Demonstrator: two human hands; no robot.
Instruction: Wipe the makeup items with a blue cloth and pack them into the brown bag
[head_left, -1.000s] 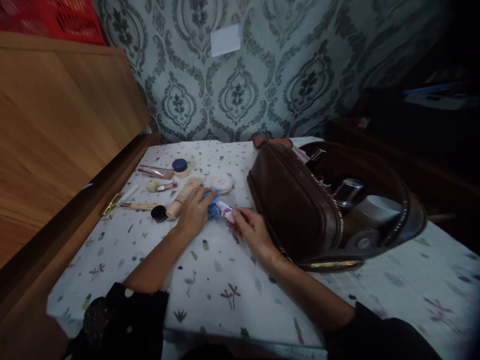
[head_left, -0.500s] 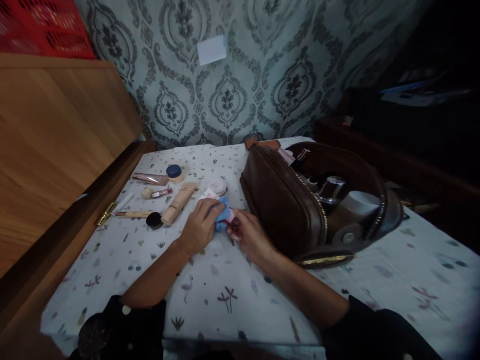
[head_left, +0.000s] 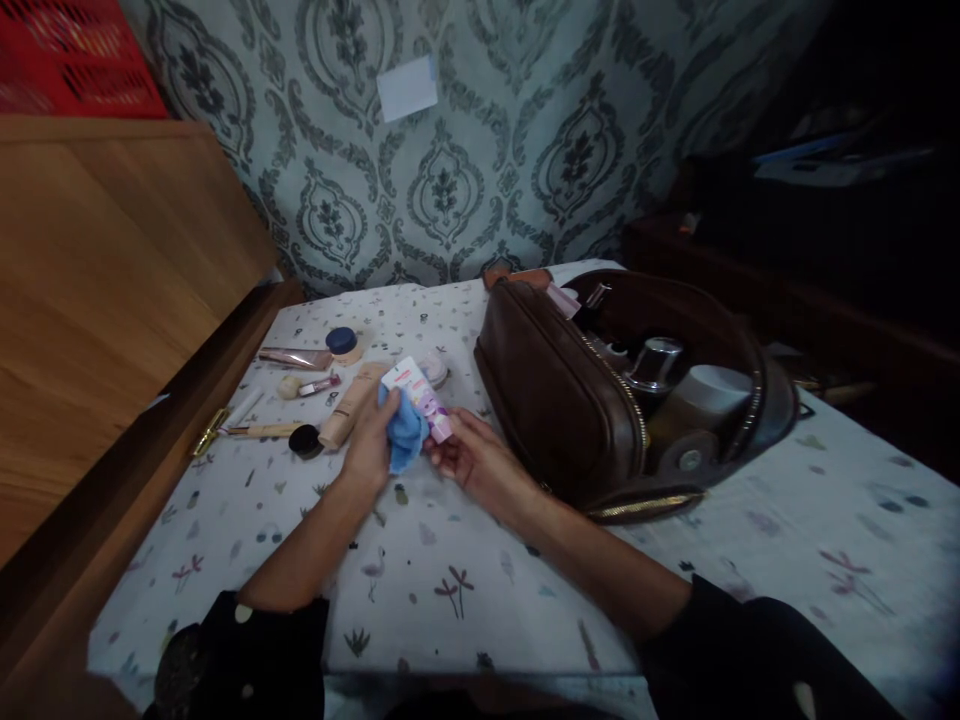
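My right hand (head_left: 484,462) grips the lilac cap end of a small white and purple tube (head_left: 421,396), which tilts up to the left. A crumpled blue cloth (head_left: 406,436) is in my left hand (head_left: 369,442), pressed against the tube's left side. Just left of that hand lies a beige squeeze tube (head_left: 348,410), partly covered by the fingers. Behind the held tube sits a small round pale jar (head_left: 433,368). To the right of my right hand stands an unzipped brown toiletry bag (head_left: 551,390) with bottles inside.
On the patterned tablecloth (head_left: 247,560) at left lie a blue-lidded jar (head_left: 343,343), a pinkish tube (head_left: 296,358), a lip gloss (head_left: 320,385), a black round lid (head_left: 305,440), a brush (head_left: 266,430) and a gold razor (head_left: 210,432). A wooden panel (head_left: 120,250) borders the left.
The cloth has come off the tube's front and shifted left with my left hand, so the printed tube shows. The view has also moved slightly.
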